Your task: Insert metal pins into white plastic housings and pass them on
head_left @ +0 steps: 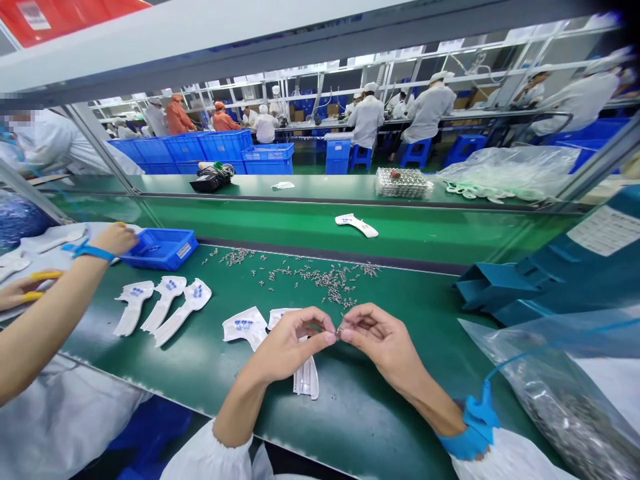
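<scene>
My left hand (295,340) and my right hand (375,337) meet above the green bench, thumbs and forefingers pinched together. Between the fingertips is a tiny metal part (339,331), mostly covered, too small to name exactly. Just beyond my hands lies a scatter of small metal parts (333,283). Beneath my left hand is a white curved plastic piece (306,380), partly hidden by it. To its left lies another white plastic piece (245,325) with blue parts on it. A blue strap (470,427) with a cord circles my right wrist.
Several white plastic pieces (185,307) lie at left, near a blue tray (165,248) reached by a co-worker's arm (65,300). Another piece (356,225) lies on the green belt (280,217). At right are teal bins (545,273) and a clear bag of metal parts (565,413).
</scene>
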`<action>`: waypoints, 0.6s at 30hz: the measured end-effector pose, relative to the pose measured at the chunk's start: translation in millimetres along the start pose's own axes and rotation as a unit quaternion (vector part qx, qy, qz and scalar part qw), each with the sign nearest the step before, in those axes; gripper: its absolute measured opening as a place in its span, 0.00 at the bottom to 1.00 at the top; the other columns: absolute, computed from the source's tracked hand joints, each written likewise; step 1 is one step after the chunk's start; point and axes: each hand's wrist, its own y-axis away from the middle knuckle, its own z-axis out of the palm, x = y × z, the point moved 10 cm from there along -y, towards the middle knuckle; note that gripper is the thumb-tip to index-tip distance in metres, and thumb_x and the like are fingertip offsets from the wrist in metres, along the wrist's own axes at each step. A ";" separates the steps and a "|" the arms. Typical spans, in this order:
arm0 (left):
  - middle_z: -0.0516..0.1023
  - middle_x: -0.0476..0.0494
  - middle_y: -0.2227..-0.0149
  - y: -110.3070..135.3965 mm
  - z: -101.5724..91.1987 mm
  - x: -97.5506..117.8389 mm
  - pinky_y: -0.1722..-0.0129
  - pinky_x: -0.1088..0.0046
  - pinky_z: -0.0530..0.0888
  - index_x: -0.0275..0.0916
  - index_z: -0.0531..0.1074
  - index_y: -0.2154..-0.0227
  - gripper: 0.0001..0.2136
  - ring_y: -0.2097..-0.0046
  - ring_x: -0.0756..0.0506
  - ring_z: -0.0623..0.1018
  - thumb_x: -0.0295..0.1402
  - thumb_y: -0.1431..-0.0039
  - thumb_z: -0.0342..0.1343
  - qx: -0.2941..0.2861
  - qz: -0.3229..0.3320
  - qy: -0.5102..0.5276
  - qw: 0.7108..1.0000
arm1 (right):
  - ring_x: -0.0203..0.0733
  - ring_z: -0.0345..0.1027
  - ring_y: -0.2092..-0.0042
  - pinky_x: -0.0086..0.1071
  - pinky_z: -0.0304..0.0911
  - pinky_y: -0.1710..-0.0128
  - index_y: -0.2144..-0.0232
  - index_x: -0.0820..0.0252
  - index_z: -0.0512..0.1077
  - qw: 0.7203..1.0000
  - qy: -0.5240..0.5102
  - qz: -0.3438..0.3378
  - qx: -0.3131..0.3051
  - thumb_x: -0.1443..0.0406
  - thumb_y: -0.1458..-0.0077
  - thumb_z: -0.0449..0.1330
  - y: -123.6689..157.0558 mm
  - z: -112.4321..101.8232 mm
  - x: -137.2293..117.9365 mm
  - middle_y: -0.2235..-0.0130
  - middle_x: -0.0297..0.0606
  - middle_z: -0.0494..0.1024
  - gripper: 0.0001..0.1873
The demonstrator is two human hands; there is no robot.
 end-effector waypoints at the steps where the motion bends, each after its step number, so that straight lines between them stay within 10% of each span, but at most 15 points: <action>1: 0.76 0.46 0.64 0.3 1.7 -0.5 0.59 0.72 0.71 0.39 0.73 0.65 0.10 0.61 0.47 0.75 0.41 0.39 0.59 -0.018 -0.002 0.015 1.000 | 0.41 0.73 0.67 0.36 0.73 0.64 0.70 0.56 0.73 1.000 -0.010 0.018 -0.013 0.51 0.55 0.71 -0.5 2.7 2.0 0.70 0.35 0.77 0.19; 18: 0.77 0.48 0.61 0.9 -1.6 14.8 0.57 0.70 0.69 0.42 0.70 0.62 0.04 0.59 0.46 0.74 0.29 0.33 0.50 0.086 0.072 -0.240 0.964 | 0.43 0.75 0.64 0.35 0.72 0.60 0.67 0.57 0.79 0.997 -0.011 0.019 0.070 0.53 0.53 0.70 -4.6 -2.7 16.0 0.68 0.38 0.80 0.16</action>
